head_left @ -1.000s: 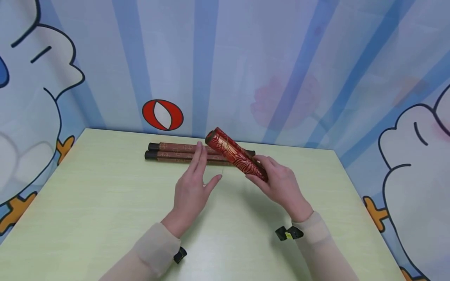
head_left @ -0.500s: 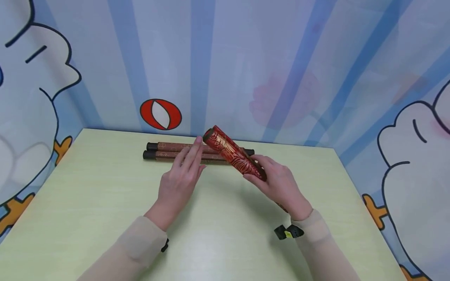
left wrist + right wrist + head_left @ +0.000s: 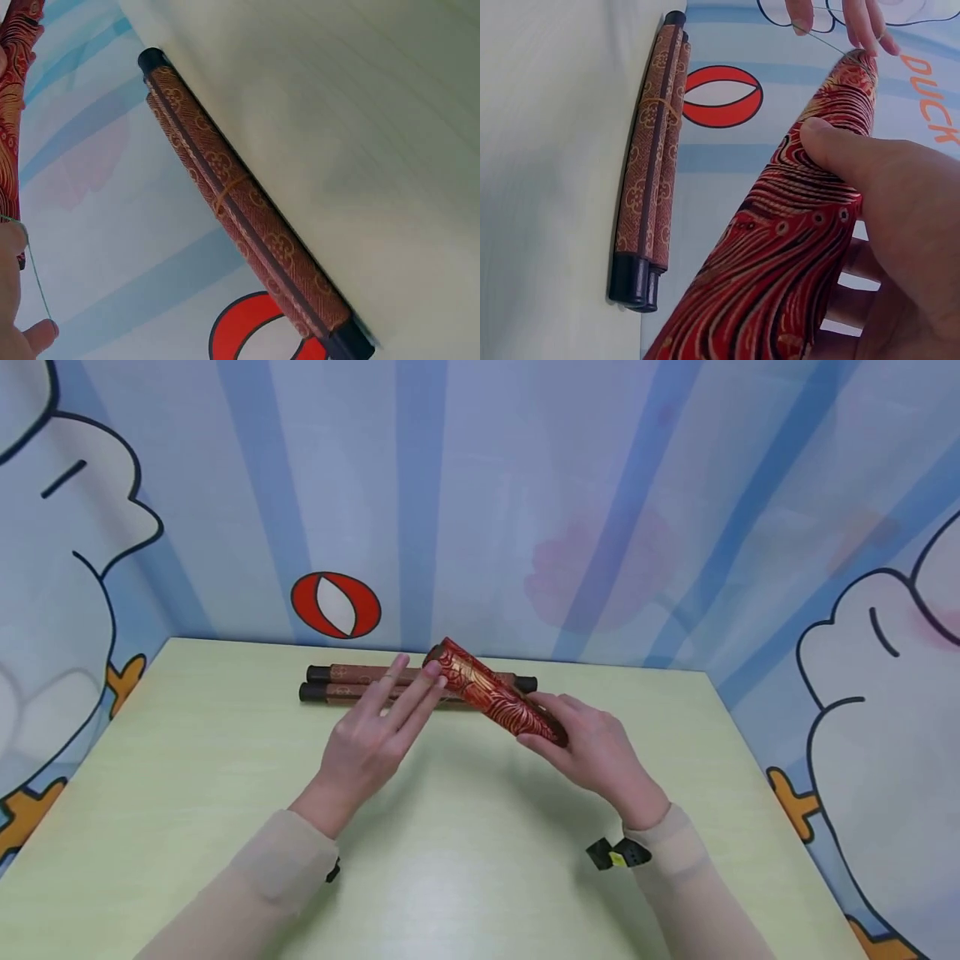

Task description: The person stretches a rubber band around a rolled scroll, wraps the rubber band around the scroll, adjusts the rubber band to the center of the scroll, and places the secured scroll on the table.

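Observation:
My right hand (image 3: 600, 756) grips the near part of a red and gold patterned rolled scroll (image 3: 498, 697), raised over the table and slanting up to the far left. The thumb (image 3: 847, 150) lies along its side in the right wrist view. At the scroll's far end is my left hand (image 3: 363, 747), its fingers spread and nearly straight, fingertips right at the rim. A thin greenish band (image 3: 39, 285) stretches between the left thumb and a finger; in the right wrist view it reaches the scroll's end.
Behind the hands, a brown patterned scroll (image 3: 645, 172) with paired rolls and black end knobs lies on the pale table (image 3: 195, 760), bound by an orange-brown band (image 3: 660, 103). A cartoon-printed backdrop (image 3: 480, 527) closes off the back and sides.
My left hand has moved left and turned, its fingers now spread at the red scroll's far end. The right hand keeps its grip; the scroll's far end dips slightly.

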Available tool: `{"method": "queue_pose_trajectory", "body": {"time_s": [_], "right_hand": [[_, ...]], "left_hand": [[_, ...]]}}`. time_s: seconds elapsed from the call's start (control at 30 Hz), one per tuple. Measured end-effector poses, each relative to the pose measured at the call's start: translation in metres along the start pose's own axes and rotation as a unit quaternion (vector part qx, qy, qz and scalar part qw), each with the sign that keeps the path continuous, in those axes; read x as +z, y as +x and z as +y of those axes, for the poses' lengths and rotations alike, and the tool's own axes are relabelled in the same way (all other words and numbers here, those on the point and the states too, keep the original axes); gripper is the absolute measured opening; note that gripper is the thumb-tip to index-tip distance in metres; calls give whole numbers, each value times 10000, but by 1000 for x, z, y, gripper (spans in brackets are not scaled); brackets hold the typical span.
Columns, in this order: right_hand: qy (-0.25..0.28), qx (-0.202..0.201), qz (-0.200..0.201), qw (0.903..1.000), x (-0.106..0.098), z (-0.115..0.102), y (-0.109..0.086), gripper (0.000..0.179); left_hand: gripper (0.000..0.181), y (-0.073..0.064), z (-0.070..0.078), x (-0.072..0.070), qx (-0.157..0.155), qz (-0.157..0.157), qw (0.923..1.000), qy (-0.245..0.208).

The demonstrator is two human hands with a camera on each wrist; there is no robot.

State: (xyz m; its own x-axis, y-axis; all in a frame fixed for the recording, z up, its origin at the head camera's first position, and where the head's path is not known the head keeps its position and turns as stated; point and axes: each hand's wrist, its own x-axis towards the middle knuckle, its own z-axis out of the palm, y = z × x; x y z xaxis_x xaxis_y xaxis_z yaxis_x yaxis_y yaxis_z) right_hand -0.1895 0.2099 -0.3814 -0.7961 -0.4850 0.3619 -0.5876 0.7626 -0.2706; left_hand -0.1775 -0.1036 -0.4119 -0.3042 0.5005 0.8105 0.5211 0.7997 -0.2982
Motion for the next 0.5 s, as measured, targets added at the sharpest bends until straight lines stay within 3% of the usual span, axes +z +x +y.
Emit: {"method": "queue_pose_trajectory", "body": {"time_s": [0.1,0.23,0.5], "right_hand": [[-139,-94,3,9999,-2,1,-1,56],[-300,-208,-39,9993,-3,0,-1,55],[-643,-420,-64,9970,-6,-1,-2,55]], "left_hand": [[57,1,-6,-1,436,63,9989,153],[54,5,-13,-4,867,177,9961,30],[46,15,-23,-10,1408,376,9890,-266]]}}
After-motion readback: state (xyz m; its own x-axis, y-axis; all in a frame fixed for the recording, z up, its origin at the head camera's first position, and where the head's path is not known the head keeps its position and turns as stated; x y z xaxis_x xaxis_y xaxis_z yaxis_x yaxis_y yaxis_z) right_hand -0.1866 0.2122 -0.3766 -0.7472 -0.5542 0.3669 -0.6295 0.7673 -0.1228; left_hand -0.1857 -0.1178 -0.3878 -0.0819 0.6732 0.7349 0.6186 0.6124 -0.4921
